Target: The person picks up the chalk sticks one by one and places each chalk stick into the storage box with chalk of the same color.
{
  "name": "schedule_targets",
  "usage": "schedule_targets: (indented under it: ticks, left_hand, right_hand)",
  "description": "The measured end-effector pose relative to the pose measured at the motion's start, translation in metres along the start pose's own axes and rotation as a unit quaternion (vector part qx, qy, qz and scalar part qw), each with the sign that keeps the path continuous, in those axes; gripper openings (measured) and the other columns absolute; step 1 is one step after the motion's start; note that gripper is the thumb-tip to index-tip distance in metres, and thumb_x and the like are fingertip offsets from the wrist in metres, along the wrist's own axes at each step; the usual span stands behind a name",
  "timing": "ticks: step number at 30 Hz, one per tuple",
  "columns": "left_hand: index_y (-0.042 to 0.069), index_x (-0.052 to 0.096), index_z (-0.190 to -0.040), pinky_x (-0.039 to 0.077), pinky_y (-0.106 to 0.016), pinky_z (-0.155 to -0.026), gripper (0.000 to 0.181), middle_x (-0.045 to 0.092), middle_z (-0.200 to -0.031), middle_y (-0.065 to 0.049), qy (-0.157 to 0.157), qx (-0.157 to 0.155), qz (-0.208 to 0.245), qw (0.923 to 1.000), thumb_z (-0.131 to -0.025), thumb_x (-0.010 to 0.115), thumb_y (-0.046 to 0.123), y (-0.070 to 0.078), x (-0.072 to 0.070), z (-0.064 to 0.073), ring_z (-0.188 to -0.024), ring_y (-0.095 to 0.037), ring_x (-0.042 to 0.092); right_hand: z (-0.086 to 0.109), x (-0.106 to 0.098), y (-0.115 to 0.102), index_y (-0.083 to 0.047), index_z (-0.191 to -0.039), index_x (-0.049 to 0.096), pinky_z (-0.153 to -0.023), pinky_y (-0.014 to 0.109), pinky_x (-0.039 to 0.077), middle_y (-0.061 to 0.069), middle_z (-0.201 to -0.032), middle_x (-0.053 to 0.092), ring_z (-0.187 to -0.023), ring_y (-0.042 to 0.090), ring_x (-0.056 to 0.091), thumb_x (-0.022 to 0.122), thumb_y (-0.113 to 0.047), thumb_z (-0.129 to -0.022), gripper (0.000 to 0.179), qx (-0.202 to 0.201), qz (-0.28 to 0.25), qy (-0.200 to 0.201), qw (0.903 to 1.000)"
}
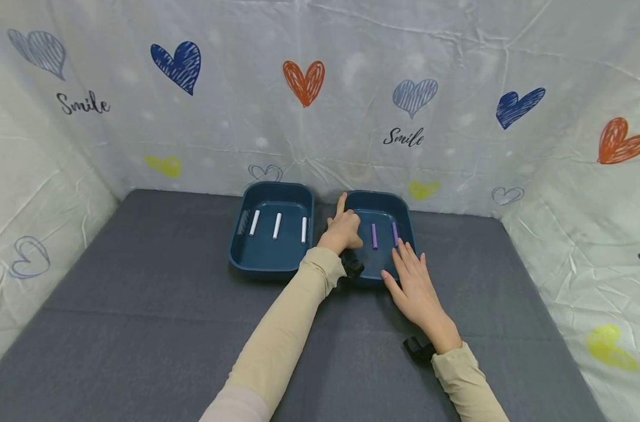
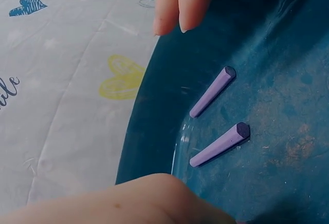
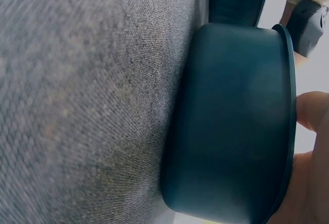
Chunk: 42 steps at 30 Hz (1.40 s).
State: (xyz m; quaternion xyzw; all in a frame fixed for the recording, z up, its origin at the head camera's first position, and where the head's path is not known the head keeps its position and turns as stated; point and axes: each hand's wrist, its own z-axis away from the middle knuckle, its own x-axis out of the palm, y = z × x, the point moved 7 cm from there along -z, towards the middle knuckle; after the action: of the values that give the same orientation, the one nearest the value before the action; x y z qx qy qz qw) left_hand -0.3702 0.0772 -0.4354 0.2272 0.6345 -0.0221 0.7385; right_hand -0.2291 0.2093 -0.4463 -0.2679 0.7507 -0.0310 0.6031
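Note:
A dark blue tray on the right holds two purple chalk-like sticks, a left one and a right one; the left wrist view shows their angular ends. At this tray's left wall is my left hand, index finger straight toward the far corner and thumb over the inside. Whether its hidden fingers press the outer wall cannot be seen. Over the front right part of the tray spreads my right hand, fingers extended. Its thumb meets the rim in the right wrist view. Neither hand touches the purple sticks.
A second dark blue tray stands close on the left with three white sticks lying apart. Grey cloth covers the table. Right behind both trays hangs a white curtain printed with hearts. Black wrist cameras sit at the wrists.

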Motion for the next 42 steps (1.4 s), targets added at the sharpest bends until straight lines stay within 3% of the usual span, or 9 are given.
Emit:
schedule_targets:
  ticks: [11,27,35,39,42]
  left_hand:
    - [0.013,0.070,-0.082,0.031,-0.063,-0.110,0.008,0.044,-0.149,-0.010,0.001,0.003,-0.021,0.9998,-0.086,0.072,0.019,-0.001,0.002,-0.002,-0.150,-0.026,-0.019]
    - [0.013,0.074,-0.093,0.029,-0.063,-0.111,0.011,0.048,-0.145,-0.010,0.002,0.012,-0.038,0.9992,-0.086,0.073,0.021,0.000,0.002,-0.001,-0.150,-0.029,-0.017]
    - [0.012,0.071,-0.091,0.026,-0.062,-0.113,0.006,0.043,-0.150,-0.011,-0.012,0.013,-0.010,0.9998,-0.090,0.069,0.018,-0.001,0.000,-0.003,-0.150,-0.029,-0.017]
    - [0.009,0.071,-0.115,0.022,-0.062,-0.115,0.028,0.030,-0.159,-0.011,-0.017,0.019,0.000,0.9997,-0.094,0.067,0.027,0.002,-0.006,-0.001,-0.151,-0.030,-0.013]
    - [0.009,0.057,-0.141,0.017,-0.060,-0.117,0.050,0.019,-0.163,-0.012,-0.019,0.026,-0.001,0.9995,-0.097,0.063,0.033,0.006,-0.011,0.001,-0.152,-0.031,-0.009]
  right_hand:
    - [0.000,0.001,0.000,0.007,-0.150,0.035,-0.118,0.061,0.005,0.019,-0.163,0.017,-0.151,0.031,0.009,0.044,-0.041,-0.105,0.066,0.003,0.001,-0.002,1.0000]
    - [-0.001,0.002,0.000,0.007,-0.150,0.035,-0.118,0.061,0.006,0.013,-0.165,0.012,-0.151,0.034,0.012,0.045,-0.040,-0.105,0.065,0.000,-0.004,-0.002,1.0000]
    - [-0.003,0.003,0.003,0.008,-0.150,0.034,-0.118,0.061,0.006,0.018,-0.164,0.014,-0.151,0.035,0.010,0.045,-0.039,-0.105,0.066,-0.001,-0.007,-0.007,1.0000]
    - [-0.004,0.002,0.005,0.009,-0.151,0.029,-0.118,0.060,0.004,0.020,-0.164,0.010,-0.151,0.037,0.006,0.045,-0.039,-0.105,0.069,0.000,-0.021,-0.012,0.9997]
    - [-0.004,0.000,0.007,0.010,-0.152,0.025,-0.118,0.060,0.004,0.020,-0.164,0.007,-0.151,0.036,0.003,0.045,-0.041,-0.105,0.072,0.005,-0.033,-0.021,0.9992]
